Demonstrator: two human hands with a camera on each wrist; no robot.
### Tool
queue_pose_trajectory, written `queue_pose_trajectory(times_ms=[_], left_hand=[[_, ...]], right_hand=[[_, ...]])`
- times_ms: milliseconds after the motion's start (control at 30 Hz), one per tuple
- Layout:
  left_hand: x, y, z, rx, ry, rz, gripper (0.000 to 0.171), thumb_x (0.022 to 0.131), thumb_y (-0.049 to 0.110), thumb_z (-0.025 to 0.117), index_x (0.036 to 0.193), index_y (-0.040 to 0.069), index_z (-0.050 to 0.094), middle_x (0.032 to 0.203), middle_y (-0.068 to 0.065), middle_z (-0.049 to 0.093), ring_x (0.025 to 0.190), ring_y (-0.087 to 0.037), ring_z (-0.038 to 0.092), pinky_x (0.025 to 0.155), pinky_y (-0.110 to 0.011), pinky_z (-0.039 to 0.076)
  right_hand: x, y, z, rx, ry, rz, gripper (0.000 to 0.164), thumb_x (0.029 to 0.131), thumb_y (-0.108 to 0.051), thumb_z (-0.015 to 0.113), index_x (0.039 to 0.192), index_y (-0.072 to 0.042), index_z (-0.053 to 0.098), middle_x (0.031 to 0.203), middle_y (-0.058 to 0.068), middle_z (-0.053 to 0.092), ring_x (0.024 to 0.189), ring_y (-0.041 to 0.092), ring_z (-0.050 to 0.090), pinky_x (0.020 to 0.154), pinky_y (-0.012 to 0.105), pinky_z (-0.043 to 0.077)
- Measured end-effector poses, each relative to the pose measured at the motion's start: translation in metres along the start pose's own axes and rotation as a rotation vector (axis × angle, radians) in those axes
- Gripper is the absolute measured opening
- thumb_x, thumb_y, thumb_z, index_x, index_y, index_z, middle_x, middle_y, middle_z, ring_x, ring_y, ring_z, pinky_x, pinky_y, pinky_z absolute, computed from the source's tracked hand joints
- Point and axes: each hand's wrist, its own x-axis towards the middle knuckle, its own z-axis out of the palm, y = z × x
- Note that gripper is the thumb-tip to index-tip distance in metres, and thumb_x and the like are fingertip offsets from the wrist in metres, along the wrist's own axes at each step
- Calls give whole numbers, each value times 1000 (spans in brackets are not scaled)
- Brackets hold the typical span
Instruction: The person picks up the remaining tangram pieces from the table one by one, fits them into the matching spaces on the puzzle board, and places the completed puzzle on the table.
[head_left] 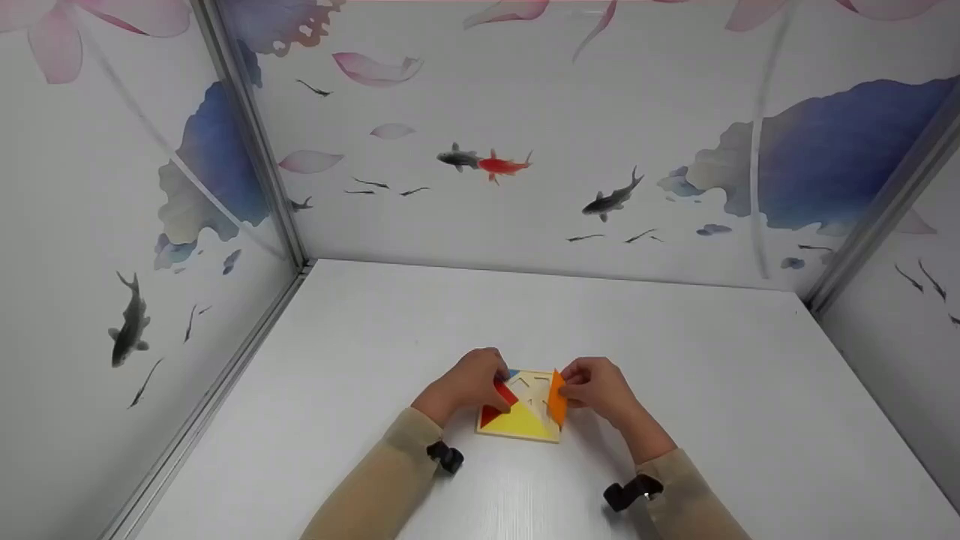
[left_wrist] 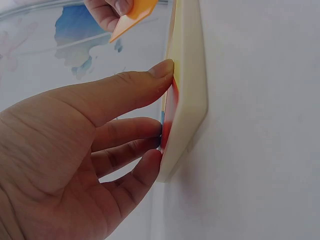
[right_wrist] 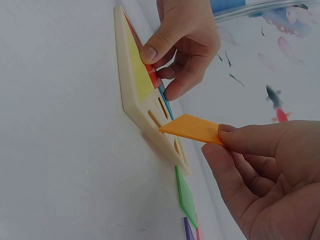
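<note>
A tangram board [head_left: 534, 386] with a pale frame and cut-out slots lies on the white table. Set in it are a large yellow triangle [head_left: 517, 426], a red piece [head_left: 489, 415] and a blue piece [head_left: 513, 373], the last two partly covered. My left hand [head_left: 469, 379] holds the board at its left side, thumb near the red and yellow seam, fingers by the red and blue pieces. Between thumb and fingertips, my right hand [head_left: 604, 390] pinches a flat orange tangram piece [right_wrist: 190, 126], tilted up over the board's right edge.
In the right wrist view a green piece [right_wrist: 186, 197], a purple piece [right_wrist: 188, 229] and a sliver of pink [right_wrist: 198, 233] lie on the table past the board. Painted white panels [head_left: 525, 247] stand at the back and both sides.
</note>
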Motion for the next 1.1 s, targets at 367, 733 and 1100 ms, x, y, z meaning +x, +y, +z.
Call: queue_pose_trajectory(times_ms=[367, 733, 1100], left_hand=[[0, 2, -1, 0, -12, -21, 50, 79, 33, 96, 121, 12, 79, 114, 2, 65, 104, -17, 56, 103, -33, 56], [-2, 3, -1, 1, -15, -16, 50, 80, 32, 95, 123, 12, 78, 114, 2, 64, 103, -16, 57, 103, -31, 56], [-4, 4, -3, 25, -13, 9, 48, 81, 34, 94, 120, 11, 79, 111, 1, 64, 101, -16, 56, 100, -30, 55]], right_hand=[[1, 0, 7, 5, 13, -7, 12, 93, -4, 80, 102, -6, 74, 96, 10, 68, 84, 22, 66, 79, 30, 65], [0, 2, 10, 14, 7, -12, 12, 93, -3, 80, 103, -7, 75, 96, 10, 69, 83, 22, 66, 79, 30, 65], [-1, 2, 14, -15, 15, -23, 12, 92, -2, 80, 102, -8, 76, 94, 9, 70, 81, 21, 66, 77, 30, 65]])
